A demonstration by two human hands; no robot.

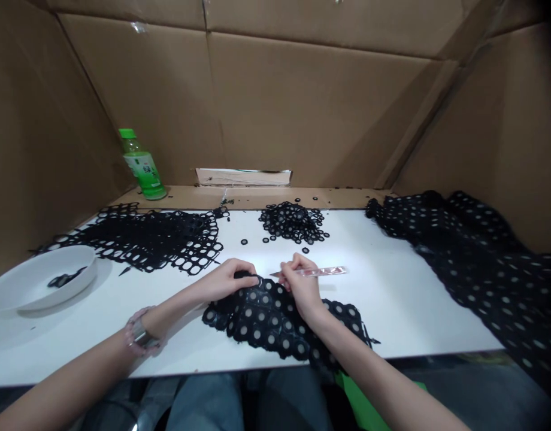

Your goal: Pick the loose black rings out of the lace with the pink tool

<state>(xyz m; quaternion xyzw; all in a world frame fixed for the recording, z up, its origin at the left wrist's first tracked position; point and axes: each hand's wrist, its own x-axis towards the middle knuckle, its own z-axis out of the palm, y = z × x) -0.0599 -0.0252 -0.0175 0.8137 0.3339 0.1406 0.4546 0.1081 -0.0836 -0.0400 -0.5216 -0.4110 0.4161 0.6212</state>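
Note:
A black sheet with rows of round pale-centred discs [260, 317] lies on the white table in front of me, its lower part hanging over the front edge. My left hand [233, 280] pinches the sheet's upper left corner between thumb and fingers. In my right hand [302, 284] is a slim pen-like tool [324, 271] with a clear and red handle, its pointed tip toward the left, close to my left fingertips. My right hand rests at the sheet's upper edge. Whether the tip touches the sheet is too small to tell.
Loose black rings [293, 221] are heaped at the back middle. Black netting [167, 236] and a white bowl [84, 281] with black scraps sit left, a green bottle [145, 170] behind. More dotted black sheet [459, 251] drapes off the right. Cardboard walls [302, 102] surround the table.

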